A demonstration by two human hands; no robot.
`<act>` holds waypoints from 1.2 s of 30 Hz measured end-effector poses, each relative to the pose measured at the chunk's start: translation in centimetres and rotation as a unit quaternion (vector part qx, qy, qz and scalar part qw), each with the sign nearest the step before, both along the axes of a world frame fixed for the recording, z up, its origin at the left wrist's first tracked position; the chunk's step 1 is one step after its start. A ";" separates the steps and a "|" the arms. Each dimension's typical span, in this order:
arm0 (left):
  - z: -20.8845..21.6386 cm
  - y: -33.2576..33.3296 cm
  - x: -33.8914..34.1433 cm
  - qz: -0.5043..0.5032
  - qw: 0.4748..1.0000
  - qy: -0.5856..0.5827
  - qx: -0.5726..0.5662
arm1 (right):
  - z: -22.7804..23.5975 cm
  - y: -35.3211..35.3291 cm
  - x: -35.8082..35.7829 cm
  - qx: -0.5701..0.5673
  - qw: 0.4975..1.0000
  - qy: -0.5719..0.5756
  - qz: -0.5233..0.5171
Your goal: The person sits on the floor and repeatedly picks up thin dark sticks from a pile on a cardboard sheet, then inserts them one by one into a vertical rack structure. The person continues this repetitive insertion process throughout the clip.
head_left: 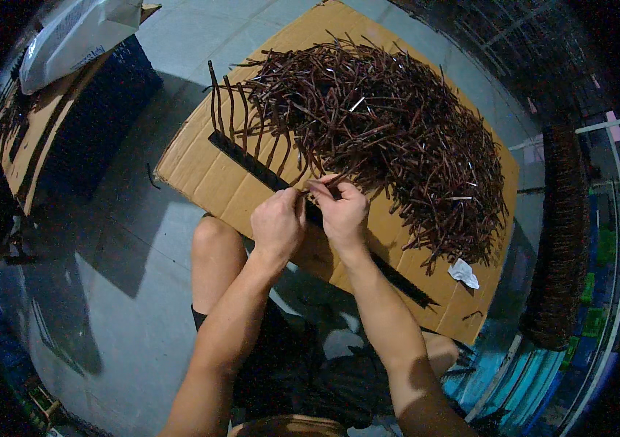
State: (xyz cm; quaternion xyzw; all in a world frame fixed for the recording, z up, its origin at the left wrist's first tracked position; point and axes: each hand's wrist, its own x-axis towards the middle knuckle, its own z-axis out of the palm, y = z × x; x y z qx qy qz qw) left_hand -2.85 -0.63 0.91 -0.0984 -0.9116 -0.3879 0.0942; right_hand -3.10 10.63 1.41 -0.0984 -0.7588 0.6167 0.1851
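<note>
A long narrow black strip lies slantwise on a sheet of cardboard in front of me. Several thin, dark brown twisted strands stand out from its far-left part, pointing away from me. My left hand is closed in a pinch over the strip's middle. Close beside it, my right hand is pinched too, fingertips nearly meeting the left ones. A thin brown strand seems to run between the fingertips, partly hidden by them. Past my right wrist, the strip's other end shows bare.
A large heap of loose brown strands covers much of the cardboard sheet. A crumpled white scrap lies near its right edge. At left stands a dark blue box with a white plastic bag. A dark bristly bundle is at right.
</note>
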 end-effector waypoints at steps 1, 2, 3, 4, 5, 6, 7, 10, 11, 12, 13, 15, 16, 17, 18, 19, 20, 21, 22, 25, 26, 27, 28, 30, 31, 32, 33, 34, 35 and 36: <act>0.0 0.0 0.0 0.002 1.000 0.007 -0.003 | 0.2 0.1 0.1 0.076 0.997 0.017 0.015; 0.0 0.0 0.0 0.005 1.000 0.009 0.015 | 0.5 0.2 0.3 0.152 0.987 0.034 0.030; 0.1 0.0 0.1 0.008 0.999 0.013 0.032 | 1.3 0.1 0.4 0.227 0.972 0.051 0.044; 0.2 0.0 0.1 0.010 0.999 0.017 0.050 | 1.9 -0.2 0.3 0.301 0.949 0.077 0.053; 0.2 -0.1 0.4 0.019 1.000 -0.001 0.024 | 2.5 -0.2 0.4 0.277 0.957 0.046 0.075; 0.4 -0.1 0.8 0.025 1.000 -0.014 0.003 | 3.1 0.0 0.3 0.258 0.962 0.018 0.092; 0.6 0.0 1.0 0.031 0.999 -0.027 -0.018 | 3.2 0.7 0.3 0.187 0.977 0.011 0.105; 1.4 0.0 1.8 -0.002 1.000 -0.012 0.006 | 3.0 2.5 1.0 -0.018 0.993 -0.082 0.088; 1.0 0.4 1.6 -0.002 1.000 0.009 0.019 | 3.1 2.9 1.1 -0.039 0.991 -0.095 0.086; 0.7 0.5 1.6 -0.007 1.000 0.014 0.006 | 3.2 3.1 1.3 -0.061 0.989 -0.107 0.081; 0.4 0.7 1.5 -0.011 1.000 0.020 -0.007 | 2.8 2.9 1.6 -0.045 0.991 -0.102 0.079; 0.0 0.6 1.2 -0.020 0.999 0.041 0.000 | 1.6 2.6 2.0 -0.012 0.993 -0.090 0.074; 0.0 0.6 1.2 -0.025 0.999 0.038 -0.004 | 1.3 2.5 1.9 0.000 0.994 -0.087 0.069; 0.0 0.6 1.2 -0.030 0.999 0.035 -0.009 | 1.1 2.5 1.9 0.012 0.994 -0.084 0.063; 0.0 0.6 1.1 -0.036 0.999 0.032 -0.014 | 0.8 2.5 1.9 0.024 0.995 -0.080 0.057; 0.1 0.6 1.1 -0.038 0.998 0.037 -0.014 | 0.6 2.4 1.8 0.020 0.997 -0.051 0.051; 0.2 0.6 1.0 -0.041 0.998 0.042 -0.013 | 0.4 2.4 1.8 0.004 0.997 -0.047 0.060; 0.3 0.7 1.0 -0.044 0.998 0.045 -0.011 | 0.7 2.3 1.8 -0.010 0.997 -0.045 0.068; 0.2 0.7 1.0 -0.044 0.998 0.047 -0.006 | 0.8 2.2 1.8 -0.023 0.996 -0.042 0.075; -0.6 0.6 0.8 -0.055 0.996 0.065 0.018 | 1.7 2.1 1.7 0.141 0.985 -0.023 0.100; -0.7 0.5 1.1 -0.046 0.998 0.041 0.010 | 1.4 2.3 1.5 0.187 0.975 0.007 0.123; -0.5 0.4 1.2 -0.036 0.999 0.021 0.004 | 3.4 2.3 1.5 0.251 0.954 -0.069 0.150; -0.3 0.4 1.2 -0.025 1.000 0.001 -0.003 | 3.7 3.0 1.2 0.196 0.959 -0.087 0.188; 0.3 0.0 0.8 0.016 0.999 -0.031 -0.026 | 4.0 5.1 0.3 0.084 0.953 -0.123 0.264; 0.5 -0.2 0.6 0.035 0.997 -0.051 -0.039 | 3.8 6.9 0.2 0.170 0.954 -0.118 0.216; 0.8 -0.4 0.4 0.055 0.995 -0.072 -0.051 | 3.5 8.8 0.2 0.254 0.946 -0.112 0.166; 1.0 -0.6 0.1 0.056 0.994 -0.076 -0.056 | 3.3 9.9 0.2 0.343 0.926 -0.110 0.111; 0.8 -0.4 0.2 0.043 0.996 -0.069 -0.027 | 3.3 11.1 0.3 0.439 0.886 -0.108 0.100; 0.6 -0.3 0.3 0.031 0.998 -0.061 0.002 | 3.0 11.7 0.3 0.487 0.856 -0.135 0.109; 0.5 -0.2 0.4 0.016 0.998 -0.052 0.030 | 2.9 11.8 0.3 0.531 0.824 -0.162 0.115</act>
